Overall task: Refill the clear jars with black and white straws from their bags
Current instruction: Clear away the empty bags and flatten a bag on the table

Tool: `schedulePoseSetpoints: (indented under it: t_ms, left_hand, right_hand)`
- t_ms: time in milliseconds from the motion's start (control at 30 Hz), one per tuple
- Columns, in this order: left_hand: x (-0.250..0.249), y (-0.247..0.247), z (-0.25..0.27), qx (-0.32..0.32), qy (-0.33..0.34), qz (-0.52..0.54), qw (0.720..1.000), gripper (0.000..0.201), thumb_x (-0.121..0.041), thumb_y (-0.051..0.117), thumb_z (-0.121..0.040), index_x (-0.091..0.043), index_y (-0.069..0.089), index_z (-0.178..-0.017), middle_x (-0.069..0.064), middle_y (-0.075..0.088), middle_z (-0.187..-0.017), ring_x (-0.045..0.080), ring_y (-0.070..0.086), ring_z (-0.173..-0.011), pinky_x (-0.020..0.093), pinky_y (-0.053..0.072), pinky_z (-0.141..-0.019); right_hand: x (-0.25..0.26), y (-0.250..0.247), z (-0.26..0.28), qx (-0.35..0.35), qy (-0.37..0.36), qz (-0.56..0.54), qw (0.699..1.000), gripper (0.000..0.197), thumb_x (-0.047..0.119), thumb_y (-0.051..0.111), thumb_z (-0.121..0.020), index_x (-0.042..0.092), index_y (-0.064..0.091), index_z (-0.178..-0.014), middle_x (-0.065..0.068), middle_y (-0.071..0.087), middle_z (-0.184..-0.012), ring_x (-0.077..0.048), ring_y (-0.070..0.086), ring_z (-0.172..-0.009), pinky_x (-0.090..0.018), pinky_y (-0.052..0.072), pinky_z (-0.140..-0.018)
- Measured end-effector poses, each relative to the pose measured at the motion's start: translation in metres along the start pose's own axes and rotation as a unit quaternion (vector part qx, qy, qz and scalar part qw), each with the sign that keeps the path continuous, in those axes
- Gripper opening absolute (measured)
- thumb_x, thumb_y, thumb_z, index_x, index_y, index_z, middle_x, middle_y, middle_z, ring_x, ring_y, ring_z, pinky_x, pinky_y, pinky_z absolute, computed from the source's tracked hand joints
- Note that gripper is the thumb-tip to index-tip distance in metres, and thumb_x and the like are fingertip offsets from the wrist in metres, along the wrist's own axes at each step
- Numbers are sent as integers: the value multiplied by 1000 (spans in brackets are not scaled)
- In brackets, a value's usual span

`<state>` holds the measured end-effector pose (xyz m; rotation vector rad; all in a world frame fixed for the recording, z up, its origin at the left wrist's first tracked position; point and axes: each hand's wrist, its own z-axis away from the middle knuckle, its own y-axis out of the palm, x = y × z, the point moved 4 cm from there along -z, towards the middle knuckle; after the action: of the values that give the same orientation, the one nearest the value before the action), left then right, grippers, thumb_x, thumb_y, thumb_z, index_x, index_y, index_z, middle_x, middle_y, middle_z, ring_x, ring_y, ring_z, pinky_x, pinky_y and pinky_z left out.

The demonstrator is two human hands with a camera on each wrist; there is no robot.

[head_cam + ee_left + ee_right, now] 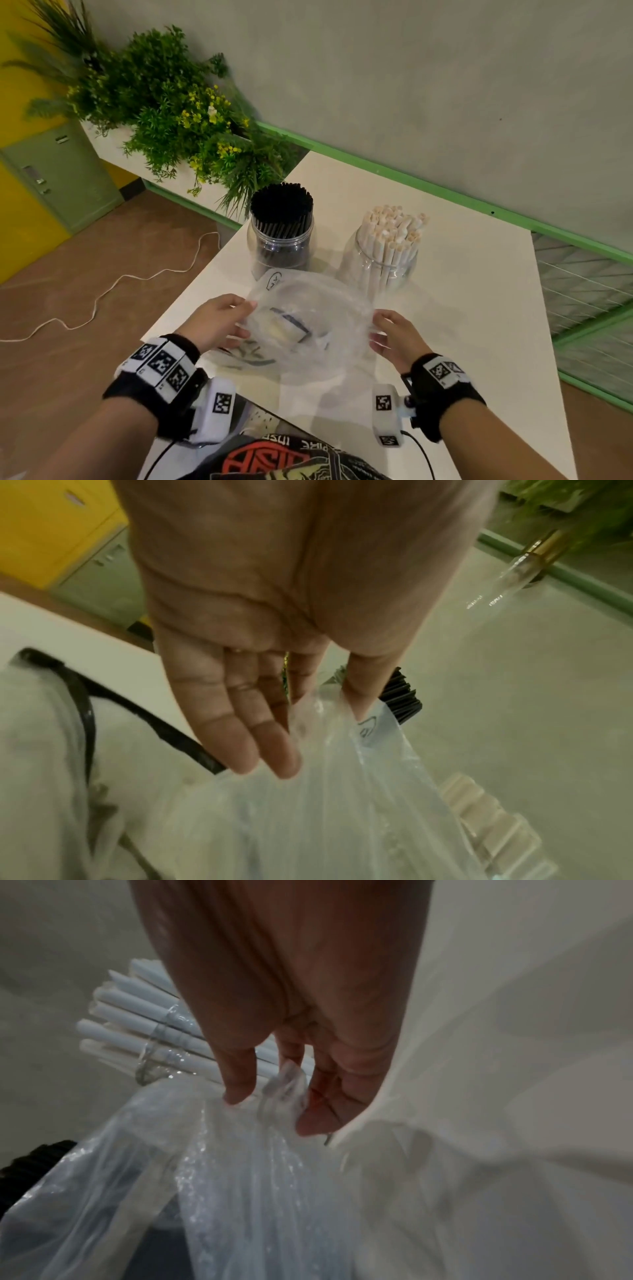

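Observation:
Two clear jars stand at the back of the white table (462, 308). The left jar (280, 240) is packed with black straws (281, 205). The right jar (385, 260) holds white straws (394, 229) fanned out above its rim. In front of them a clear plastic bag (308, 315) is stretched between my hands, just above the table. My left hand (245, 318) pinches its left edge between thumb and fingers (267, 739). My right hand (376, 329) pinches a fold of its right edge (284, 1085). A dark and pale shape shows blurred through the film.
A second crumpled bag (236, 356) with dark print lies on the table under my left hand. A planter of green plants (178, 113) stands beyond the table's left corner. A white cord (113, 284) trails over the floor at the left.

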<state>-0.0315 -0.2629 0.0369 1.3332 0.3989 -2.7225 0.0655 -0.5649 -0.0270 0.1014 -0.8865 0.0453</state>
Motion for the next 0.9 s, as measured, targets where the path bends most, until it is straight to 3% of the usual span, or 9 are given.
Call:
schedulePoseSetpoints:
  t_ms: [100, 200, 400, 467, 567, 667, 800, 833, 900]
  left_hand:
    - [0, 2, 5, 5, -12, 53, 999, 42, -45, 57, -90, -4, 62, -99, 10, 59, -87, 24, 64, -77, 42, 56, -76]
    - [-5, 5, 9, 17, -16, 93, 995, 42, -49, 53, -90, -9, 58, -78, 7, 60, -80, 23, 63, -79, 40, 55, -73]
    - [-15, 15, 11, 13, 27, 87, 996, 14, -13, 58, -91, -5, 53, -80, 11, 53, -75, 22, 58, -73, 39, 57, -73]
    - [-21, 12, 11, -31, 61, 76, 995, 15, -5, 54, -89, -6, 48, -76, 12, 50, -72, 23, 54, -67, 40, 56, -71]
    - [-31, -4, 14, -121, 141, -15, 982, 16, -3, 56, -85, -8, 46, -73, 10, 47, -70, 23, 51, -65, 35, 55, -63]
    - [-41, -22, 21, -198, 209, -144, 947, 16, -7, 63, -77, -14, 52, -69, 2, 56, -67, 28, 58, -65, 37, 52, -68]
    - [-49, -29, 29, -132, 224, -200, 945, 9, -16, 70, -77, -22, 68, -71, -6, 68, -73, 20, 65, -72, 40, 54, -79]
    - [-51, -29, 32, -102, 218, -202, 949, 8, -20, 71, -79, -25, 71, -72, -6, 69, -73, 19, 65, -75, 41, 52, -82]
    - [-57, -31, 37, -58, 208, -177, 960, 10, -26, 69, -83, -26, 75, -75, -7, 73, -78, 18, 65, -83, 37, 49, -86]
  right_hand:
    - [3, 3, 7, 38, -20, -3, 999, 10, 15, 61, -92, 11, 59, -101, -1, 57, -70, -12, 48, -57, -22, 41, -57]
    - [14, 7, 26, 85, -56, 54, 993, 19, 18, 66, -89, 14, 58, -106, 3, 61, -71, -9, 58, -64, -24, 44, -66]
    - [52, 19, 65, 152, -259, 170, 938, 24, 11, 74, -74, 25, 58, -85, 0, 48, -84, -13, 49, -77, -22, 47, -71]
    - [61, 19, 71, 119, -350, 342, 864, 25, 3, 69, -81, 27, 65, -81, -6, 45, -87, -13, 48, -77, -14, 40, -77]
    - [64, 14, 71, 11, -459, 574, 678, 41, -19, 56, -74, 16, 70, -89, -3, 38, -90, -18, 44, -72, -15, 37, -63]
    - [63, 0, 65, -81, -381, 713, 583, 56, -17, 52, -76, 20, 66, -116, -8, 41, -108, -23, 43, -85, -31, 45, -60]
    - [69, -9, 64, -86, -266, 775, 567, 60, -2, 42, -89, 32, 45, -138, -7, 36, -123, -18, 32, -86, -28, 42, -65]
    - [71, -10, 62, -58, -257, 764, 590, 58, 0, 39, -91, 33, 44, -139, -5, 37, -120, -17, 34, -86, -27, 41, -69]
    - [78, -12, 60, 38, -238, 682, 690, 52, 2, 40, -93, 34, 52, -133, 0, 42, -108, -15, 43, -88, -20, 38, -75]
